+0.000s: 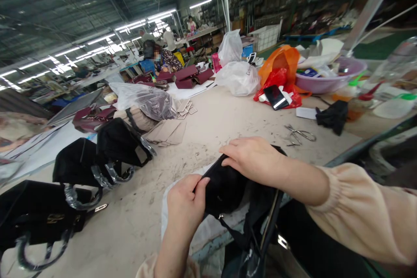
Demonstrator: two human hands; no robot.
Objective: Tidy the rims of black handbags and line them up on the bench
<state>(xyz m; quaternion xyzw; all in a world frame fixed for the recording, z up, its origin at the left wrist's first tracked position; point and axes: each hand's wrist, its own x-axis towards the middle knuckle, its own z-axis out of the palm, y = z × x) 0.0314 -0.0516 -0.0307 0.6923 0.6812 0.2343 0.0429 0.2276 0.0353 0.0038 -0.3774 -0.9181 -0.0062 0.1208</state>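
Note:
A black handbag (224, 189) lies at the front edge of the worktable, its straps and zipped part hanging over toward me. My left hand (187, 202) pinches the bag's near left rim between thumb and fingers. My right hand (254, 158) is closed over the upper rim, fingertips pressed on the black fabric. Under the bag is a white sheet (165, 202). Metal scissors (298, 134) rest on the table just beyond my right hand. The bag's underside and part of its inside are hidden.
Several black handbags (76, 160) with plastic-wrapped handles stand at left. Beige flat pieces (167, 132) lie behind them beside a clear plastic bag (146, 100). At the back right are a phone (276, 97), a red bag (278, 80), a purple basin (321, 83) and squeeze bottles (395, 105). Other people work farther off.

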